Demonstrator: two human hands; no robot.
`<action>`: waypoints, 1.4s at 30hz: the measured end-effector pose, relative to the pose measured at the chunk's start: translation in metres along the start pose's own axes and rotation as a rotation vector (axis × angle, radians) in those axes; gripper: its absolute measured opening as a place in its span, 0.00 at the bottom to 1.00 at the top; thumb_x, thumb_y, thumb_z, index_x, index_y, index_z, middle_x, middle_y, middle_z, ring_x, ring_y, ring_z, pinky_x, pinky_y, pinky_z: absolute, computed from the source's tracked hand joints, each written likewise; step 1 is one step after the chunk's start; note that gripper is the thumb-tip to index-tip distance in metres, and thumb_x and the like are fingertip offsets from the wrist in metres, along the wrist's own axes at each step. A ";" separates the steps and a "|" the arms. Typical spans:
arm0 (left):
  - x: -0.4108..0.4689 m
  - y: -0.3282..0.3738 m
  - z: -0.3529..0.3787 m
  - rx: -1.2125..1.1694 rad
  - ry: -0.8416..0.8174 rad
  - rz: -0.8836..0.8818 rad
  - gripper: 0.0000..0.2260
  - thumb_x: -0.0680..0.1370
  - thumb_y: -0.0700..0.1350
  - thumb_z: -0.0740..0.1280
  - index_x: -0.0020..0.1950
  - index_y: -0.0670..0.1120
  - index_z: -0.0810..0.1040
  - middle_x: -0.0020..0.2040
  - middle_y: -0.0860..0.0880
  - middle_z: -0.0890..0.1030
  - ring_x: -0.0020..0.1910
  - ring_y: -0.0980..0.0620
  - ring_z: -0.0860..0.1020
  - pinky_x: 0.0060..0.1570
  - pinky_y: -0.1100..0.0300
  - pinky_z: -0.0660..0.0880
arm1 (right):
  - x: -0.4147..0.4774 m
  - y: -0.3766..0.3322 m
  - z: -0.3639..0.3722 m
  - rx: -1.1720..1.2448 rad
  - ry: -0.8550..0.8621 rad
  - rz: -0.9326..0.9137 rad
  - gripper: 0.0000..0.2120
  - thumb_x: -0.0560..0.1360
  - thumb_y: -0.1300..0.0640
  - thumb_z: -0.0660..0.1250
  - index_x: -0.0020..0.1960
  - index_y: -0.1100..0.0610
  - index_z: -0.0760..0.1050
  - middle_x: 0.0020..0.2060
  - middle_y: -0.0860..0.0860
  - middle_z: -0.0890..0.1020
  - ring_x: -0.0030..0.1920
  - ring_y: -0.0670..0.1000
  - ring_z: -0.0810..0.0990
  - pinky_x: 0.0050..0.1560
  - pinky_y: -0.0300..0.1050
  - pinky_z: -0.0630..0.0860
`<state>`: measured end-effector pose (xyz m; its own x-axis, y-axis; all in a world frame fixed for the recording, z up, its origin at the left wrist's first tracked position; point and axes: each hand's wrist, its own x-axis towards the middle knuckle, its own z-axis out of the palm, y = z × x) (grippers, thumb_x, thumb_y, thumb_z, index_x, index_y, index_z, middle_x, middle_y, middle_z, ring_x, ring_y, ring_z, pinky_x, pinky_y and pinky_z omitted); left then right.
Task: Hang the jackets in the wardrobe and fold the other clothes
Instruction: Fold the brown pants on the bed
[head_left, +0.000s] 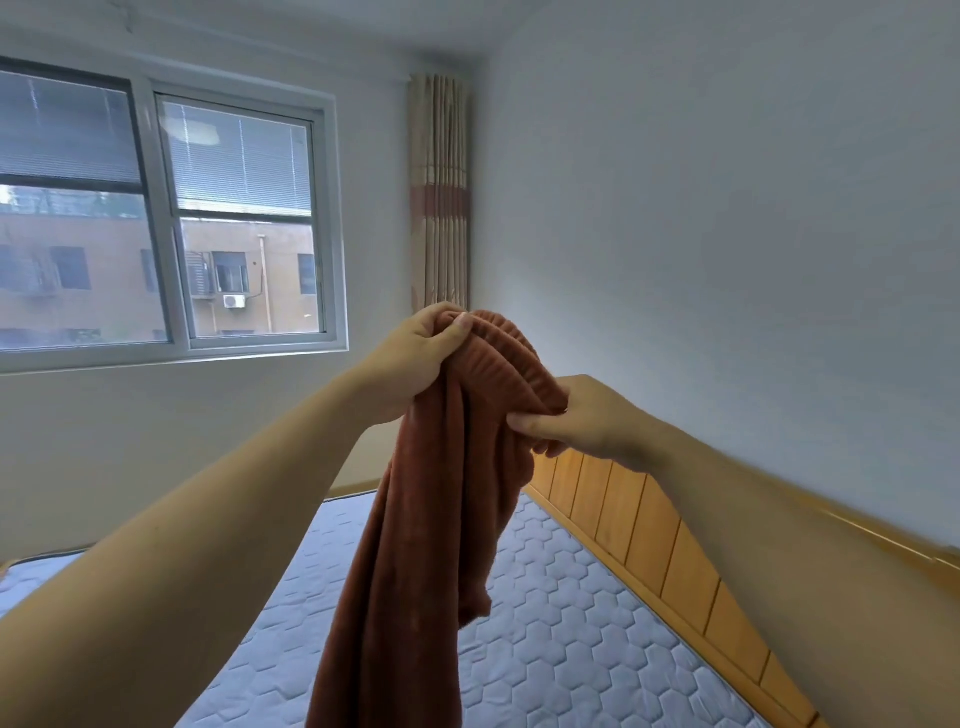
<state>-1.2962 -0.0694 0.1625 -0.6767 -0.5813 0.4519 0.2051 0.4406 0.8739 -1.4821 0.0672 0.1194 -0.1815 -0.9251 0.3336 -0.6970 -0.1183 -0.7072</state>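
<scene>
we held both arms stretched out in front. our left hand (415, 358) gripped the ribbed band of the rust-brown garment (415, 545) from above, our right hand (576, 421) pinched it lower, and the cloth hung bunched over the bed (571, 623).

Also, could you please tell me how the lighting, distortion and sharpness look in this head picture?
Head view: soft daylight from the window, no hard shadows. Head view: the wide lens slants the window frame and enlarges the forearms. Head view: a pale reflection in the right pane. Head view: the brown garment and the grip of the left hand and right hand on it look sharp.
</scene>
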 end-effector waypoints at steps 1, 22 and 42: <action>0.000 -0.001 -0.004 0.026 -0.017 -0.007 0.13 0.85 0.49 0.62 0.61 0.40 0.77 0.49 0.42 0.80 0.49 0.47 0.79 0.52 0.56 0.81 | 0.002 0.000 -0.004 0.033 0.047 -0.004 0.14 0.72 0.47 0.77 0.52 0.55 0.83 0.43 0.53 0.87 0.43 0.53 0.87 0.43 0.46 0.84; 0.010 -0.013 0.001 0.985 0.112 0.517 0.26 0.76 0.73 0.52 0.39 0.51 0.70 0.37 0.54 0.72 0.35 0.57 0.71 0.34 0.57 0.64 | 0.000 -0.027 -0.058 0.175 -0.004 0.007 0.06 0.64 0.60 0.70 0.41 0.56 0.82 0.34 0.51 0.81 0.36 0.48 0.81 0.34 0.39 0.77; 0.030 -0.029 -0.013 0.752 -0.183 0.312 0.26 0.59 0.60 0.82 0.33 0.52 0.66 0.41 0.60 0.78 0.37 0.61 0.75 0.33 0.67 0.68 | -0.002 -0.030 -0.058 -0.451 0.002 0.113 0.03 0.72 0.56 0.73 0.44 0.54 0.82 0.37 0.52 0.85 0.40 0.53 0.85 0.41 0.49 0.85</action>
<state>-1.3128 -0.1088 0.1526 -0.7848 -0.2650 0.5602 -0.0809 0.9400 0.3314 -1.5013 0.0937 0.1758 -0.2749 -0.9225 0.2711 -0.9046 0.1526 -0.3980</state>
